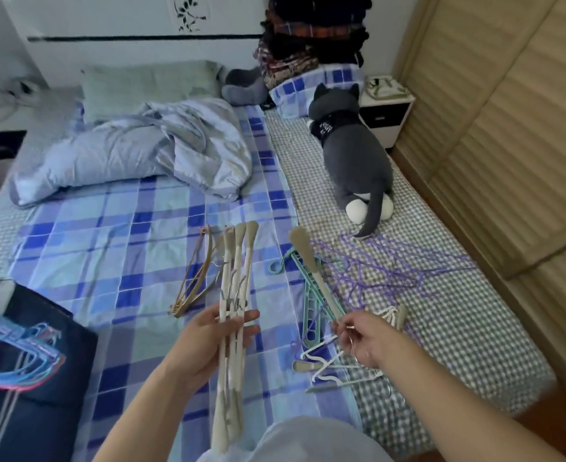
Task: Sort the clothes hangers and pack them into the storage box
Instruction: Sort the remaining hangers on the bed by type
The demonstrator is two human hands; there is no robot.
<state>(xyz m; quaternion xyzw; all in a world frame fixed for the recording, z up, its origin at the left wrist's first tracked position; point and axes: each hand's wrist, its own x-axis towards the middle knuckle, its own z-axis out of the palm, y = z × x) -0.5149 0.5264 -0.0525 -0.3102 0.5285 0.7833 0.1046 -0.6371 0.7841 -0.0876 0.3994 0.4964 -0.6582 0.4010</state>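
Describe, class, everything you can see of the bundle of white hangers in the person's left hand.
The bundle of white hangers is a handful of slim hangers stacked together, white along the arms with wide beige, padded-looking ends. They look like plastic. The left hand grips them round the middle, fingers curled across the front, and holds them above the blue checked sheet. The bundle runs lengthwise away from the person, far ends fanned slightly apart, near ends close to the person's body.

Unreadable white lettering on the plush cat's [351, 141] black shirt [333, 123]
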